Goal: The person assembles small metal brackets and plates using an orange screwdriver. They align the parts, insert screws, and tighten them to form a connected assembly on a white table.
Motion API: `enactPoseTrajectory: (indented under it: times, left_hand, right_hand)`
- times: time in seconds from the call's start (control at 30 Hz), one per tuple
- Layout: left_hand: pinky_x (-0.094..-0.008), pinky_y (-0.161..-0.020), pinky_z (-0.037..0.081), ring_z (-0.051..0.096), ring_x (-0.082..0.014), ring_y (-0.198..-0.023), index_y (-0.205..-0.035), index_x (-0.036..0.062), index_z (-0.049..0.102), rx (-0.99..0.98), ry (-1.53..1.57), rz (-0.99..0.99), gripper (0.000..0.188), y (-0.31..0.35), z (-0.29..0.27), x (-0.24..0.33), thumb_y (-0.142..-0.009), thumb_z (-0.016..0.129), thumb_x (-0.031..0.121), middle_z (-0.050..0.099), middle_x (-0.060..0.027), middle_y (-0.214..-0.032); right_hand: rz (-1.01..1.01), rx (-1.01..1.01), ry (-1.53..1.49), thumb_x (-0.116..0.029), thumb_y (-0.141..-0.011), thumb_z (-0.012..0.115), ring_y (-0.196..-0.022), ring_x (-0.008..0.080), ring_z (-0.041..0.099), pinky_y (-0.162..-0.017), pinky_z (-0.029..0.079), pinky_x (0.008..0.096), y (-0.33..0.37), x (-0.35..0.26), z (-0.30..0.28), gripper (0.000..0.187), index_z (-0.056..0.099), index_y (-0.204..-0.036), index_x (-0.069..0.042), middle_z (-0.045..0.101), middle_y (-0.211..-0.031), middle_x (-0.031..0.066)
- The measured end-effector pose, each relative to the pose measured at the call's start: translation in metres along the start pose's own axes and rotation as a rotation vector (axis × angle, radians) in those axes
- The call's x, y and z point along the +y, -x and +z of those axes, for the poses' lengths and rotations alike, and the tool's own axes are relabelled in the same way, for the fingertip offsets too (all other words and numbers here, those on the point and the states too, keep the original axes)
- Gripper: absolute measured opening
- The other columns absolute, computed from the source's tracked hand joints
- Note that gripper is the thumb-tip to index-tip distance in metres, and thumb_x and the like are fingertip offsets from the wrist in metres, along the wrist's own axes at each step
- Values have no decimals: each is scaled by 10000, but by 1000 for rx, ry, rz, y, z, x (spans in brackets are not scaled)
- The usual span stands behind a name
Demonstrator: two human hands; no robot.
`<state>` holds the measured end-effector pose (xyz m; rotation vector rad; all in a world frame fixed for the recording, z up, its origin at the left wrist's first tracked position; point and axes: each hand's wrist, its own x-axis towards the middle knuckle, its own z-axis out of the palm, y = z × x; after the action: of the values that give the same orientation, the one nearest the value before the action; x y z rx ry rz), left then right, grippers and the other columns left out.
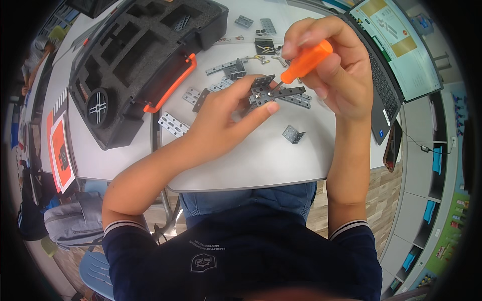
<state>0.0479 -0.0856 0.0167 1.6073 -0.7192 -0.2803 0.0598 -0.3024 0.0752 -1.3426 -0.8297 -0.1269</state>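
Note:
My left hand (226, 113) grips a small assembly of dark perforated metal brackets (261, 97), thumb along its near side. Two screw heads show on its face, and a flat perforated bar sticks out to the right. In my right hand (341, 65) is a screwdriver with an orange handle (307, 60), closed between thumb and fingers. Its thin shaft slants down to the assembly, the tip at or very close to the right-hand screw. A loose grey angle bracket (292, 134) lies on the table just nearer to me.
Perforated metal strips (173, 124) lie around my left hand. Loose screws (261, 59) and a small black tray (264, 46) sit farther back. A black foam-lined case (130, 65) with an orange handle stands left; an open laptop (384, 75) stands right. A red-and-white booklet (61, 154) lies far left.

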Motion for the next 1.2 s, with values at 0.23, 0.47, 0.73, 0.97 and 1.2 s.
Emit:
enactPoseTrajectory:
  times: [0.23,0.47,0.73,0.97,1.2]
  left_hand:
    - [-272,-754,521,650,-118,-839,-1248,22,605,-8,6,54,356,0,1,2,-961,700,211,708,-92,-984]
    - [-283,-780,532,668,-130,-866,-1256,19,600,7,45,54,358,0,3,2,-966,693,208,707,-98,-987]
    - [-270,-728,513,644,-110,-805,-1238,17,609,-4,-14,28,344,0,0,1,-964,693,209,696,-76,-919]
    - [-269,-716,510,637,-107,-785,-1241,16,608,12,20,45,353,0,2,0,-958,700,206,691,-74,-905]
    - [-276,-737,521,653,-119,-821,-1251,15,602,-6,-25,67,364,-1,0,0,-959,701,209,695,-85,-925]
  right_hand:
    - [-28,16,111,-225,-936,725,-555,53,450,-526,413,184,-1,2,6,290,516,-1061,-67,679,-879,153]
    - [132,-7,-142,-246,-951,708,-666,110,583,-577,469,226,2,-6,8,408,516,-1223,-11,657,-865,137]
    - [-49,23,165,-242,-951,704,-722,83,571,-509,411,167,-1,3,2,369,527,-1182,-16,662,-912,177]
    - [158,65,-50,-282,-1006,619,-535,33,427,-460,311,152,3,0,7,317,535,-1173,-27,638,-929,154]
    - [-28,-51,-2,-273,-992,638,-518,21,375,-465,307,146,0,11,-1,320,543,-1167,-23,646,-1017,185]
